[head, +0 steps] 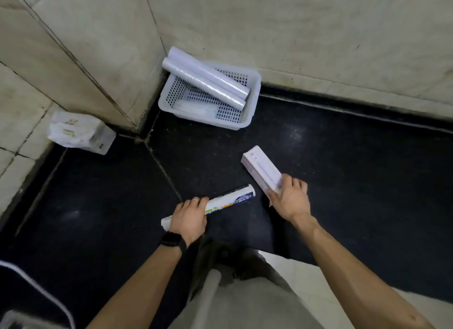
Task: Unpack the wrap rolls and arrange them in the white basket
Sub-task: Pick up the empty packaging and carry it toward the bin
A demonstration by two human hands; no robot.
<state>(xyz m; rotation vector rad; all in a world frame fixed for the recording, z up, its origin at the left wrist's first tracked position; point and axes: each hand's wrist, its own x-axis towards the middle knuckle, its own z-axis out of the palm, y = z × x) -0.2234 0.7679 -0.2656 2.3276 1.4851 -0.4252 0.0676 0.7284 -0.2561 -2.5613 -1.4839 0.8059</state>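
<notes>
A white perforated basket (255, 83) stands on the dark floor in the wall corner. Two long clear wrap rolls (208, 80) lie slanted in it, their upper ends sticking out over its back left rim. A flatter pale item (196, 110) lies on the basket's bottom. My left hand (188, 218) grips a printed wrap roll (230, 201) low over the floor. My right hand (289, 196) holds one end of a white carton (261, 170), which points up and left towards the basket.
A white plastic package (78, 132) sits on the pale tiles at the left. Tiled walls close off the corner behind the basket. A white cable (36, 279) curves along the floor at the bottom left. My legs fill the bottom centre.
</notes>
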